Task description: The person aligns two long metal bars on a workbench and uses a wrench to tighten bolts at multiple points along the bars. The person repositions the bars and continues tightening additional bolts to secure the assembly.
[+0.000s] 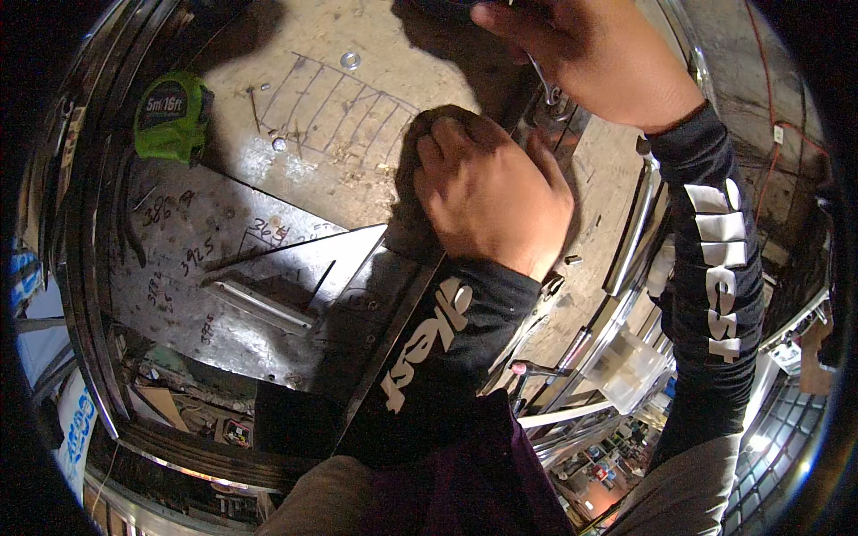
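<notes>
My left hand (492, 192) is curled over a dark metal bar (393, 353) that runs diagonally beneath it, thumb along the right side. Whatever its fingers grip is hidden under the hand. At the top right, my right hand (608, 67) is closed around a shiny metal wrench (542, 79), whose end pokes out below the palm. A dark object (438, 7) at the upper rim, close to the right fingertips, is cut off. Left of my hands lies a steel plate (179, 232) with handwritten marks, and on it a short metal strip (259, 304).
A green tape measure (170, 121) sits at the plate's far left corner. A washer (349, 60), a small nut (278, 144) and a thin nail-like piece (254, 109) lie on the pale, pen-marked surface. Metal tubes (630, 232) and a clear plastic container (626, 371) are at the right.
</notes>
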`<state>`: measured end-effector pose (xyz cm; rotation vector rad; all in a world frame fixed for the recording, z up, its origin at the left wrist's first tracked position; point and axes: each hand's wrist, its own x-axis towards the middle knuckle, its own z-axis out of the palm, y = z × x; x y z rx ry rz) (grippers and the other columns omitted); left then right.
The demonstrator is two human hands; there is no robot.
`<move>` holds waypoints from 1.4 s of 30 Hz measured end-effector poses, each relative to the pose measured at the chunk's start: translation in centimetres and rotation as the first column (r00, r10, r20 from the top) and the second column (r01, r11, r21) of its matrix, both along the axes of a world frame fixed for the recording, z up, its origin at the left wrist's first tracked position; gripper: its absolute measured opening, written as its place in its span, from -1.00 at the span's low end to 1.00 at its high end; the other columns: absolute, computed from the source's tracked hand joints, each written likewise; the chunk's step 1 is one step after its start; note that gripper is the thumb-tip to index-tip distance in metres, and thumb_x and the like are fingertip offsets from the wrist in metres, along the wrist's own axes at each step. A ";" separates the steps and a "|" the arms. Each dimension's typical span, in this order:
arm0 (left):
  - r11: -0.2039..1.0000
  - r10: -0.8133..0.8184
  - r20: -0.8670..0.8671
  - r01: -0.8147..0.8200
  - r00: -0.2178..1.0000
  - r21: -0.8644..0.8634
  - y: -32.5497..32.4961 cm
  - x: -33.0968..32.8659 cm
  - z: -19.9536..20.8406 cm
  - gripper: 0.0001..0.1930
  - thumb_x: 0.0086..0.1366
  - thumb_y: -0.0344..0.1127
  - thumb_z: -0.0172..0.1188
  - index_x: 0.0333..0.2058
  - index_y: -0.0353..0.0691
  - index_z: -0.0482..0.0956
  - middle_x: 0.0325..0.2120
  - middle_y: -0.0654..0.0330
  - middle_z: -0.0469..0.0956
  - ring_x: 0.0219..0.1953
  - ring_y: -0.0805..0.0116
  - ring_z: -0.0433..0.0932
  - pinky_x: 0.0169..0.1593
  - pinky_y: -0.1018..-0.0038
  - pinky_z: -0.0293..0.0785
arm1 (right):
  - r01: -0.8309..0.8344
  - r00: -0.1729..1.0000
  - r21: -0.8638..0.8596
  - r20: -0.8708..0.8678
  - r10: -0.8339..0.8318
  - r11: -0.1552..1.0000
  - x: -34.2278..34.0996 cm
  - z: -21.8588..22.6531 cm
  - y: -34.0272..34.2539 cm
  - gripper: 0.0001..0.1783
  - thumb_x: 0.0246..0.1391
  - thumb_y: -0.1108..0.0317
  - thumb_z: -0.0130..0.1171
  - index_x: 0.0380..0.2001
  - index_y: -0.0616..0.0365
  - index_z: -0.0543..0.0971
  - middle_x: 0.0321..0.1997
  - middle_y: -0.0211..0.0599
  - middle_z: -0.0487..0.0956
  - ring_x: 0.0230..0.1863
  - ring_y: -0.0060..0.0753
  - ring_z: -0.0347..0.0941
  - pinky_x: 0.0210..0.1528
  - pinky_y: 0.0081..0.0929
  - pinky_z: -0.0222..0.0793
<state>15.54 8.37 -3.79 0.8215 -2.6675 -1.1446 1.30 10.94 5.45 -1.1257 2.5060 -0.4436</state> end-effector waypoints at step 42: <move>0.993 -0.101 0.119 0.094 0.988 0.066 -0.3 -0.9 0.4 -0.62 0.21 -0.03 0.35 -0.41 -0.31 0.65 -0.29 -0.02 0.57 -0.19 0.02 0.61 -0.21 0.22 0.58 | 0.285 0.934 0.134 -0.260 -0.244 0.949 -0.6 0.4 1.0 -0.75 0.31 0.36 0.18 -0.30 0.42 0.60 -0.46 0.09 0.61 -0.36 -0.09 0.65 -0.33 -0.19 0.46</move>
